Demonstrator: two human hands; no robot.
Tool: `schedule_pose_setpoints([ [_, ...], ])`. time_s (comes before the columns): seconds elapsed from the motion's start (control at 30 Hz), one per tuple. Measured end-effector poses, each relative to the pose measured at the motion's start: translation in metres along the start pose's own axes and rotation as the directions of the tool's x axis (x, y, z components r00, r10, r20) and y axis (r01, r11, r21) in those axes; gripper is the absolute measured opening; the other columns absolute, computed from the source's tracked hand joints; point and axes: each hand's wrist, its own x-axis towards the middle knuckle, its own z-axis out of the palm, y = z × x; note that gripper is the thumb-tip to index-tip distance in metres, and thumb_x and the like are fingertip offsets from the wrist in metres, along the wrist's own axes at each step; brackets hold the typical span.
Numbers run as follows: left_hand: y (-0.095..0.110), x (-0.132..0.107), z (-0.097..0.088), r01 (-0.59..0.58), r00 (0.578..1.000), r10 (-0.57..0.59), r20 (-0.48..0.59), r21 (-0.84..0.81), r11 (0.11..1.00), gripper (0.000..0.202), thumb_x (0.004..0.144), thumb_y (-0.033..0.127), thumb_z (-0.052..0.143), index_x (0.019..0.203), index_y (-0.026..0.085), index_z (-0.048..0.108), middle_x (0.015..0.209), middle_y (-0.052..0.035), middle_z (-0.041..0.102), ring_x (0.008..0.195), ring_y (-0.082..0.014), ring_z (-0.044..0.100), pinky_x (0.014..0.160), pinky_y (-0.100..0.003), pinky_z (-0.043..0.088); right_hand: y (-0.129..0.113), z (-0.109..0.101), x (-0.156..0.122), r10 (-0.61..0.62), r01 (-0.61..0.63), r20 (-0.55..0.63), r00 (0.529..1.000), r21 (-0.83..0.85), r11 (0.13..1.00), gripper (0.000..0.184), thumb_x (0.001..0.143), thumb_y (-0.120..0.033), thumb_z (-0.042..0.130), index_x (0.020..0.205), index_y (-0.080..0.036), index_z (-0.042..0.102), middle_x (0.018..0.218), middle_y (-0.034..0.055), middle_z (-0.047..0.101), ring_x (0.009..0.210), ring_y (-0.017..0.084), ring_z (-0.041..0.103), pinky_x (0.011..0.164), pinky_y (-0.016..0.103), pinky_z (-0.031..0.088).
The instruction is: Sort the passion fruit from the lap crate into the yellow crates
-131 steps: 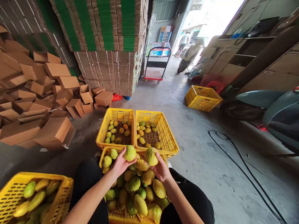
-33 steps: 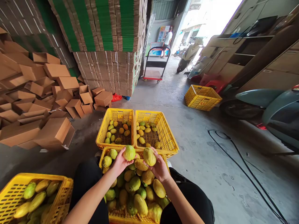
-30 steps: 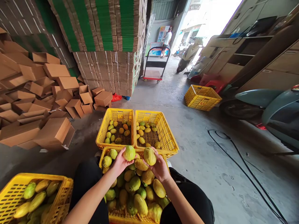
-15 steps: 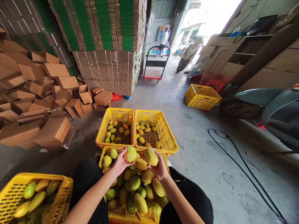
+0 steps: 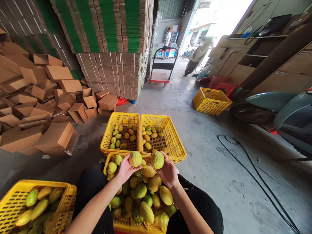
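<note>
My left hand (image 5: 126, 169) is closed around a yellow-green papaya (image 5: 135, 159). In my right hand (image 5: 168, 171) is another papaya (image 5: 157, 160), its end turned up toward me. Both fruits are side by side, a small gap apart, above the far part of a yellow crate (image 5: 126, 226) between my knees. That crate is heaped with green and yellow papayas (image 5: 146, 212). Just beyond it stand two more yellow crates, the left one (image 5: 103, 143) and the right one (image 5: 179, 143), each with a loose layer of papayas on the bottom.
At my left is a yellow crate (image 5: 14, 191) of longer papayas. Open cardboard boxes (image 5: 56, 136) lie piled behind it, near stacked flat cartons (image 5: 109, 71). Farther off are a hand trolley (image 5: 159, 77), a yellow crate (image 5: 209, 105), scooters, a black hose (image 5: 255, 175) and a person (image 5: 167, 40).
My right hand has turned its papaya so that the fruit's end faces up. The left papaya has shifted slightly. The person in the background has moved a little left.
</note>
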Motion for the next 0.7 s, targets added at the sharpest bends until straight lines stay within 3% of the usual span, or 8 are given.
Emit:
schedule_pose_setpoints([
  [0.17,-0.002,0.001,-0.002,0.031,1.000,-0.031,0.003,0.030,0.999,0.034,0.084,0.040,0.052,0.102,0.011,0.056,0.086,-0.0122,0.067,0.076,-0.0208,0.065,0.065,-0.030,0.053,0.002,-0.002,-0.003,0.059,-0.061,-0.025,0.998,-0.066,0.996,0.045,0.074,-0.031,0.062,0.118,-0.037,0.055,0.105,0.0011,0.070,0.084,0.025,0.068,0.062,0.038,0.056],
  [0.3,-0.004,0.001,-0.004,0.075,0.997,-0.075,0.004,0.070,0.995,0.035,0.083,0.040,0.054,0.103,0.011,0.056,0.087,-0.0124,0.067,0.080,-0.0231,0.066,0.065,-0.032,0.053,0.003,-0.006,-0.002,0.097,-0.104,-0.074,0.993,-0.097,0.990,0.048,0.074,-0.034,0.064,0.122,-0.031,0.054,0.094,0.0023,0.072,0.071,0.021,0.068,0.050,0.031,0.056],
  [0.53,-0.006,0.002,-0.005,0.075,0.997,-0.075,-0.005,0.032,0.997,0.031,0.082,0.035,0.052,0.101,0.011,0.054,0.090,-0.0142,0.067,0.089,-0.0280,0.065,0.073,-0.041,0.053,0.004,-0.010,0.002,0.059,-0.070,-0.142,0.988,-0.073,0.995,0.037,0.074,-0.029,0.065,0.111,-0.031,0.061,0.096,-0.0022,0.071,0.077,0.019,0.067,0.056,0.029,0.056],
  [0.7,-0.002,0.002,-0.006,0.075,0.996,-0.071,0.051,-0.073,0.995,0.035,0.080,0.030,0.049,0.109,0.011,0.051,0.099,-0.0160,0.065,0.101,-0.0325,0.061,0.082,-0.049,0.050,0.005,-0.012,0.004,0.016,-0.016,-0.121,0.992,-0.001,1.000,0.029,0.078,-0.032,0.054,0.106,-0.032,0.062,0.101,-0.0015,0.071,0.091,0.022,0.065,0.073,0.038,0.055],
])
